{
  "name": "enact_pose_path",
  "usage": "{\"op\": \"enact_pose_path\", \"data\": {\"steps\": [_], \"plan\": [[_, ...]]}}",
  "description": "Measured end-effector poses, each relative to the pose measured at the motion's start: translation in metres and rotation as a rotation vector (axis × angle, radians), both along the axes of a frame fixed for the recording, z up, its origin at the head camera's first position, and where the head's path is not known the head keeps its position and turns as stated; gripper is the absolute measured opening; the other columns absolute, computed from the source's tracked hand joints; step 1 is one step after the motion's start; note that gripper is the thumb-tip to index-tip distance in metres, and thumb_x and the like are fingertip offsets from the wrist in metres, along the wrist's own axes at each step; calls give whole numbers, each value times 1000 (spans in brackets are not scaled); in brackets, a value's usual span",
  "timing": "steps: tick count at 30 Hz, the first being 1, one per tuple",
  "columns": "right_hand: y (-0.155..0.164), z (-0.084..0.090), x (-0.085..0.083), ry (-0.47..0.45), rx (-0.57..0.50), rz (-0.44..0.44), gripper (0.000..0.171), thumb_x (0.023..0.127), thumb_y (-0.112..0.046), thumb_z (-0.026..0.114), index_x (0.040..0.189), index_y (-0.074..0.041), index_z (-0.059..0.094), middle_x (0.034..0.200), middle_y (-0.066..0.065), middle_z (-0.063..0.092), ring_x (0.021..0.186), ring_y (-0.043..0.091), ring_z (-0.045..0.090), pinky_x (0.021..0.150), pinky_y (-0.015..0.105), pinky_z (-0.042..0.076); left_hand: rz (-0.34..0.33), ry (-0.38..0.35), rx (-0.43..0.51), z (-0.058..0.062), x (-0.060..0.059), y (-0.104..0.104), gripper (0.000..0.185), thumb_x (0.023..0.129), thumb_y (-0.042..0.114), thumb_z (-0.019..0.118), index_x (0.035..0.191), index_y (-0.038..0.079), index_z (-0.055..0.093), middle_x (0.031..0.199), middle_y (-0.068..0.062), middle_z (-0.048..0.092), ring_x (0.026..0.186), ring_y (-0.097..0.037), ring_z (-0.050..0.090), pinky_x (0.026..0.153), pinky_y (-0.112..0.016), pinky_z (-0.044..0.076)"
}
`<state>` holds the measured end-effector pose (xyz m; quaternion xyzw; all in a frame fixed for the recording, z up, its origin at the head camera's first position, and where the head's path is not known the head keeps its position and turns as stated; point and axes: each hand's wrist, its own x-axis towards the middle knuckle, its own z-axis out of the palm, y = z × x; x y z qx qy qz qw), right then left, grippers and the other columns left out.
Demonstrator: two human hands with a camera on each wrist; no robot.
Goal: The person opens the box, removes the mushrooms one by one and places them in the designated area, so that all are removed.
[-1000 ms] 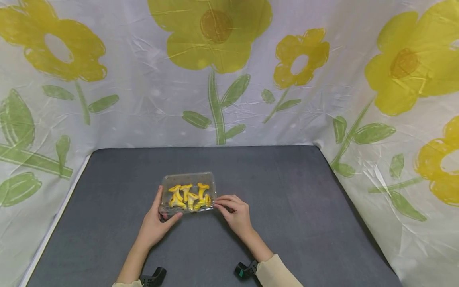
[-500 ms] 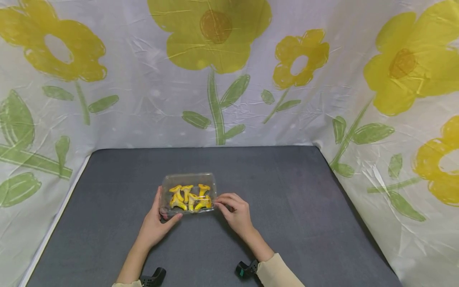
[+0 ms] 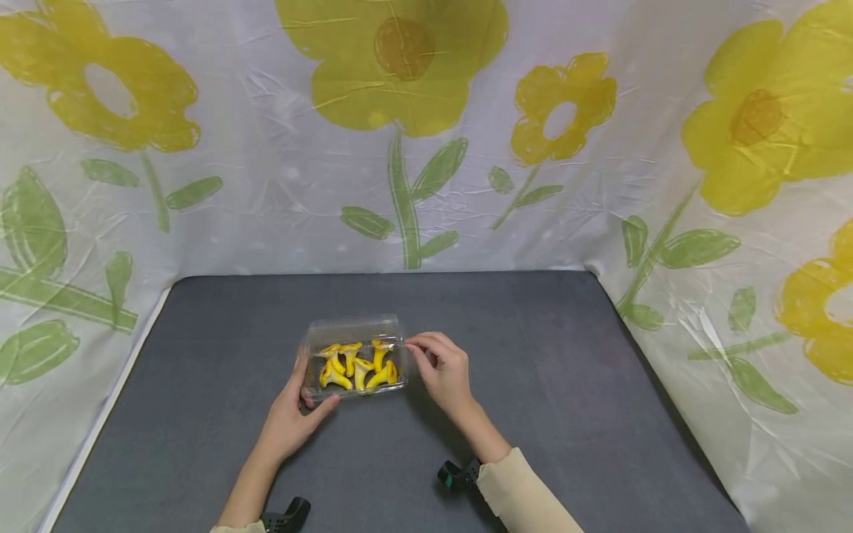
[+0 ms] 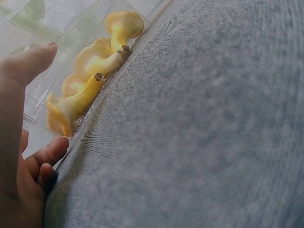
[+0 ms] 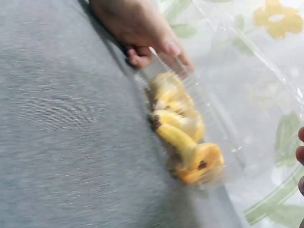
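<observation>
A clear plastic clamshell box (image 3: 352,330) with several yellow mushrooms (image 3: 356,366) inside sits on the grey table (image 3: 533,355). My left hand (image 3: 308,389) grips its left end, thumb along the side and fingers curled under the near corner. My right hand (image 3: 416,348) pinches the lid's right edge, which stands raised above the tray. In the left wrist view the mushrooms (image 4: 95,66) lie just beyond my left fingers (image 4: 42,156). In the right wrist view the mushrooms (image 5: 183,128) lie under the lifted clear lid (image 5: 247,76), with the left hand (image 5: 142,28) at the far end.
A flower-printed cloth (image 3: 426,148) hangs behind the table and down both sides. Black wrist cameras (image 3: 286,512) show at the bottom edge of the head view. Bare grey mat (image 3: 533,414) stretches right of the box and in front of it.
My right hand has risen and moved away from me, taking the lid's right edge up with it. The left hand stays at the box's left end.
</observation>
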<state>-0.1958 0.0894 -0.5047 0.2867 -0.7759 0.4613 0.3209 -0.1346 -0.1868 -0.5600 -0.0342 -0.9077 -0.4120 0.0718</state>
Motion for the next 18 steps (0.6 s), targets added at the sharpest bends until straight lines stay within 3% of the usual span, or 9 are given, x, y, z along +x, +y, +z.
{"op": "enact_pose_path", "data": {"steps": [4,18], "plan": [[-3,10,-8,-1,1,-26,7,91,-9,72,96,-9,77,93,3,72,61,7,48,51,16,35,-8,2,12,-1,-1,0,103,87,47,74,161,26,6,165,-14,11,73,-8,45,66,-26,38],[-18,40,-36,-90,4,-134,12,95,-19,69,94,-10,76,96,1,69,73,12,58,54,19,42,-25,-1,21,0,-1,-1,102,87,45,75,161,24,8,167,-8,10,74,-9,44,66,-26,38]]}}
